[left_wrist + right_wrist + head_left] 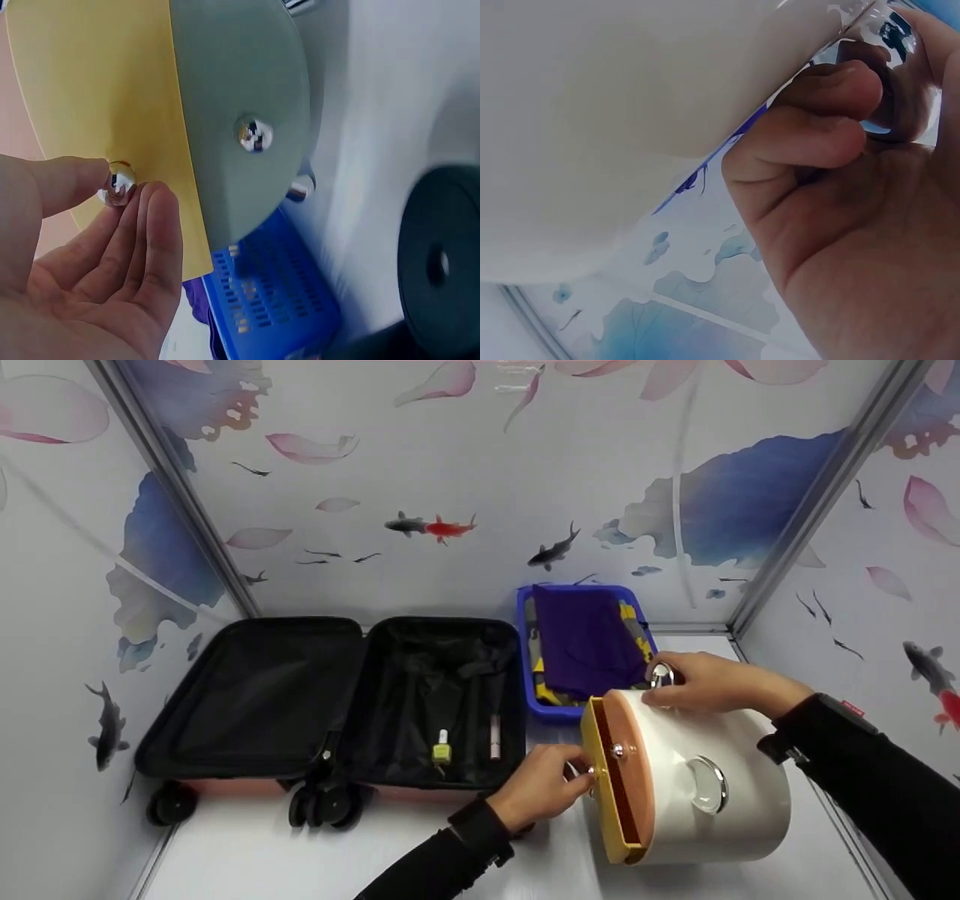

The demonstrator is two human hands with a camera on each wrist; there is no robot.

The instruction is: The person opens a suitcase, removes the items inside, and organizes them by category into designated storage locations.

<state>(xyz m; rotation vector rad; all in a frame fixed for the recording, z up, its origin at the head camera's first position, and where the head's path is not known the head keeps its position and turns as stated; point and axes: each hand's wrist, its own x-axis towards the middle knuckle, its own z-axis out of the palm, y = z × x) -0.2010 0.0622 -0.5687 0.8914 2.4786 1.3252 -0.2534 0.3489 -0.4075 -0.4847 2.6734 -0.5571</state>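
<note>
A white storage box with a rounded body (679, 735) lies at the right in the head view. Its yellow drawer (610, 821) stands partly pulled out beside an orange drawer front (637, 780). My left hand (536, 786) pinches the round silver knob (118, 184) of the yellow drawer between thumb and fingers. On the box's far side my right hand (701, 681) grips a shiny silver handle (911, 82), its fingers curled round it. Another silver handle (724, 787) faces up on the body. What the drawer holds is hidden.
An open suitcase with black lining (270, 690) lies left of the box. In its right half are a yellow-green nail polish bottle (442, 751) and a slim pink tube (495, 739). Behind the box stands a blue basket (524, 667) with purple cloth (581, 637).
</note>
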